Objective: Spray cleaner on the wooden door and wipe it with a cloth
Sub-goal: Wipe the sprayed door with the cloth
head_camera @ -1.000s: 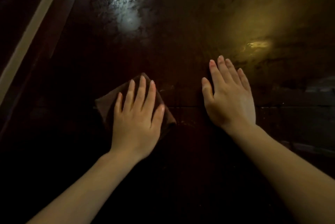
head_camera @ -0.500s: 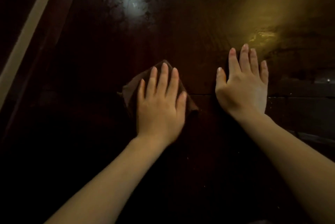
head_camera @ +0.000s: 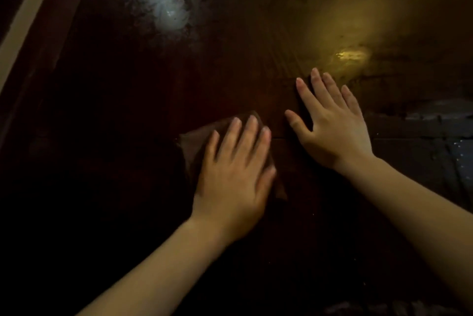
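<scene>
Well, at far L a pale strip (head_camera: 30, 23) runs diagonally up the edge of the view, w/ dark moulding right beside it. Next to that, the wooden door (head_camera: 107, 121) fills nearly everything else: dark reddish-brown, glossy, seen at a slant. Up top, L of centre, a white glare (head_camera: 167, 12) sits on the wood w/ streaky smeared marks round it.

Lower down, just L of centre, the cloth (head_camera: 198, 140) lies flat against the door. It's brown & folded. One corner sticks out up-left of the hand and another pokes out at lower R. The left hand (head_camera: 233, 174) lies on top of it w/ palm down and fingers straight & close together, pointing up. It presses the cloth to the wood w/o curling round it. Fingertips look a bit blurred.

Just R of it, close but not touching, the right hand (head_camera: 332, 133) rests flat on bare wood. Its fingers are spread & straight, pointing up-left, and it grips nothing. A thin horizontal seam (head_camera: 284, 138) in the door runs between the two hands.

Above the R fingertips a yellow glare (head_camera: 352, 55) shines on the surface. At far R is a grey-blue patch (head_camera: 445, 116) w/ light specks below it, poss. floor past the door's edge, but it's too dim to tell.
</scene>
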The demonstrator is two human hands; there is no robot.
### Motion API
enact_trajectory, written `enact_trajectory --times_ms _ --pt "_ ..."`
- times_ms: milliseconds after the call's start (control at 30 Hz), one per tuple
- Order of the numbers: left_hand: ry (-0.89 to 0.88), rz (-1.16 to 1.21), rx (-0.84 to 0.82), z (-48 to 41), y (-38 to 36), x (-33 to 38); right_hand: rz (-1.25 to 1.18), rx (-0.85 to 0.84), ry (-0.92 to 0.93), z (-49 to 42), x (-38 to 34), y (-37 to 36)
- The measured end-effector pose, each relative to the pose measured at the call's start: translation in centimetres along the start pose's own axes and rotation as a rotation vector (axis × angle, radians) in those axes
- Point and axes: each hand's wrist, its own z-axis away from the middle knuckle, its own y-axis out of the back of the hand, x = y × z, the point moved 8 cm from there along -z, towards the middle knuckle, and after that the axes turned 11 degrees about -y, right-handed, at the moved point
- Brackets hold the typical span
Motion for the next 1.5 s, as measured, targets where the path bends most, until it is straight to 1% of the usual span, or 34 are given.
enact_trajectory --times_ms 67,133,167,200,233,300,333,367,433,500,567,633,667,700,733,767,800,833,867,900,933,967,1000,1033,1100,1167,1233,1267,1333,1400,1500 --pt "-0.204 0.055 -0.032 2.6 -0.6 3.6 -0.050 0.014 0.009 0.0 0.2 0.2" --pt "-0.393 0.015 -0.065 2.7 -0.9 3.8 -0.036 0.006 0.050 0.0 0.4 0.2" --pt "-0.445 -0.029 -0.043 1.7 -0.8 2.9 -0.014 -0.003 0.076 -0.1 0.5 0.3" --pt "-0.418 -0.039 -0.014 0.1 -0.6 1.4 0.011 -0.018 0.104 -0.1 0.5 0.2" --pt "-0.319 -0.011 0.006 -1.3 -0.3 -0.5 0.029 -0.035 0.126 -0.1 0.6 0.2" --pt "-0.029 0.047 0.014 -2.7 0.1 -3.6 0.039 -0.050 0.136 -0.1 0.9 0.1" --pt "0.050 0.043 0.016 -2.5 0.0 -3.6 0.036 -0.050 0.130 -0.1 1.0 0.1" --pt "0.064 0.027 0.014 -2.0 0.0 -2.8 0.029 -0.046 0.124 0.0 1.0 0.2" --pt "0.000 0.028 -0.008 -1.1 -0.3 -0.9 0.009 -0.036 0.117 0.2 0.9 0.2" --pt "-0.043 0.057 -0.004 -0.9 -0.4 -0.5 0.006 -0.045 0.111 0.2 0.9 0.2" --pt "-0.041 0.106 -0.019 -1.1 -0.1 -0.7 0.026 -0.095 0.101 0.1 0.8 0.3" --pt "-0.018 0.159 -0.032 -1.0 0.4 -0.6 0.106 -0.183 0.107 0.0 0.6 0.6" --pt "0.004 0.197 -0.028 -0.9 0.5 -0.8 0.109 -0.214 0.104 0.0 0.3 1.2" --pt "0.033 0.253 -0.054 -0.8 0.2 -1.1 0.036 -0.217 0.090 0.3 -0.1 2.3" --pt "0.064 0.311 -0.100 -0.7 -0.2 -1.4 -0.129 -0.194 0.053 0.7 -0.7 3.6" --pt "0.096 0.393 -0.129 -0.6 -0.3 -1.7 -0.376 -0.173 -0.014 1.5 -1.3 4.8" --pt "0.125 0.513 -0.125 -0.6 -0.2 -1.9 -0.653 -0.193 -0.090 2.5 -1.9 5.4" --pt "0.152 0.662 -0.099 -0.6 0.0 -2.1 -0.895 -0.275 -0.155 3.6 -2.8 5.0" --pt "0.187 0.827 -0.063 -0.6 0.4 -2.4 -1.040 -0.386 -0.198 4.6 -3.9 4.0" --pt "0.236 0.987 -0.019 -0.5 0.6 -2.8 -1.099 -0.505 -0.223 5.7 -4.8 2.5" --pt "0.290 1.113 0.035 -0.2 1.0 -3.5 -1.100 -0.602 -0.240 6.5 -5.6 1.0" --pt "0.345 1.188 0.101 0.1 1.4 -4.5 -1.048 -0.650 -0.224 7.1 -6.2 0.2" --pt "0.384 1.191 0.167 0.4 1.9 -5.6 -0.957 -0.659 -0.177 7.3 -6.7 0.0" --pt "0.407 1.103 0.223 0.9 2.5 -6.8 -0.848 -0.635 -0.119 7.2 -7.1 0.0" --pt "0.414 0.785 0.251 1.9 3.0 -8.7 -0.665 -0.530 -0.036 6.9 -8.0 0.9" --pt "0.417 0.499 0.167 3.1 2.4 -9.8 -0.575 -0.356 -0.008 6.3 -8.9 1.8" --pt "0.355 0.297 0.080 4.1 1.3 -9.5 -0.422 -0.209 0.005 5.5 -9.8 1.4" --pt "0.320 0.245 0.067 4.4 0.9 -9.3 -0.324 -0.169 0.006 5.2 -10.1 0.7" --pt "0.293 0.221 0.073 4.7 0.6 -9.3 -0.155 -0.075 0.005 4.5 -10.2 -0.1" --pt "0.263 0.171 0.084 4.8 0.5 -9.4 -0.068 0.033 0.010 3.9 -9.9 -0.3" --pt "0.229 0.088 0.075 4.8 0.3 -9.2 0.007 0.054 0.000 3.2 -9.3 -1.0"
